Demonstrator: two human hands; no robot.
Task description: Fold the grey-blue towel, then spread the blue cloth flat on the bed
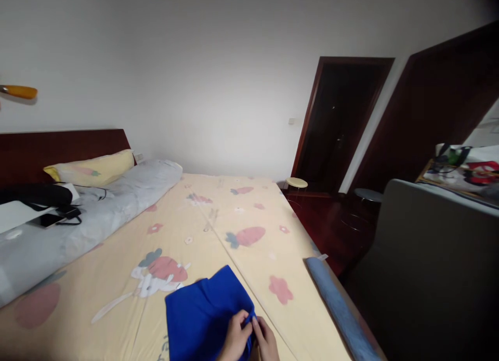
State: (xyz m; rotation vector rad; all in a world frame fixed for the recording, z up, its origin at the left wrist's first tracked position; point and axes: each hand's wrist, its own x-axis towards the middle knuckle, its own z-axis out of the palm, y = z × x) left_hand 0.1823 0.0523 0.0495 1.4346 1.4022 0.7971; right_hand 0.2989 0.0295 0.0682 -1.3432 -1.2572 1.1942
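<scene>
A bright blue cloth [202, 311] lies on the yellow strawberry-print bed sheet [218, 231], near the bed's front edge. My left hand [236, 337] and my right hand [267, 340] meet at the cloth's right edge. Both pinch the blue fabric between fingers and thumb. The lower part of each hand is cut off by the bottom of the view.
A rolled grey duvet [78, 220] and a yellow pillow [91, 168] lie along the left by the dark headboard, with a phone and black cable [54, 218] on top. A blue-grey strip [337, 304] runs along the bed's right edge. A dark doorway [339, 124], small stools and a grey cabinet [432, 267] stand at right.
</scene>
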